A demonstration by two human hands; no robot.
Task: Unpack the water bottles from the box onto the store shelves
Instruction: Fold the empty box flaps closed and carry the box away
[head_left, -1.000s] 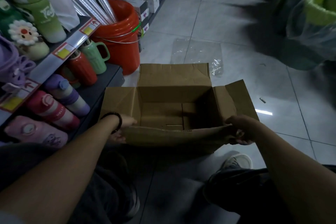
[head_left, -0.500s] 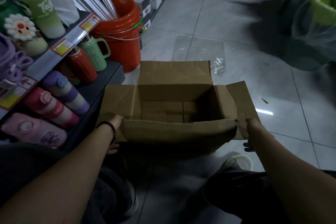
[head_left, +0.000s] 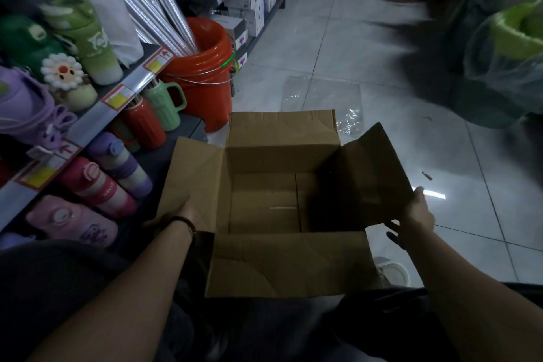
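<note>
An open cardboard box point(head_left: 264, 200) sits on the floor in front of me, and nothing lies inside it. My left hand point(head_left: 183, 212) holds the near edge of the box's left flap, thumb on top. My right hand point(head_left: 414, 215) grips the near corner of the right flap, which stands raised. The near flap hangs towards my legs. Water bottles fill the shelves point(head_left: 117, 100) on the left: a red and white one point(head_left: 100, 188), a purple and white one point(head_left: 123, 168), a pink one point(head_left: 70, 220), a red one point(head_left: 145, 123), a green mug-shaped one point(head_left: 164, 106).
An orange bucket point(head_left: 202, 68) with long wrapped rolls stands past the shelf end. A clear plastic bag point(head_left: 320, 97) lies on the tiled floor behind the box. Bagged green goods point(head_left: 511, 47) sit at the right. My shoe point(head_left: 393, 270) is beside the box.
Both hands let go of the near flap and moved out to the side flaps. The near flap dropped towards me; the right flap is lifted.
</note>
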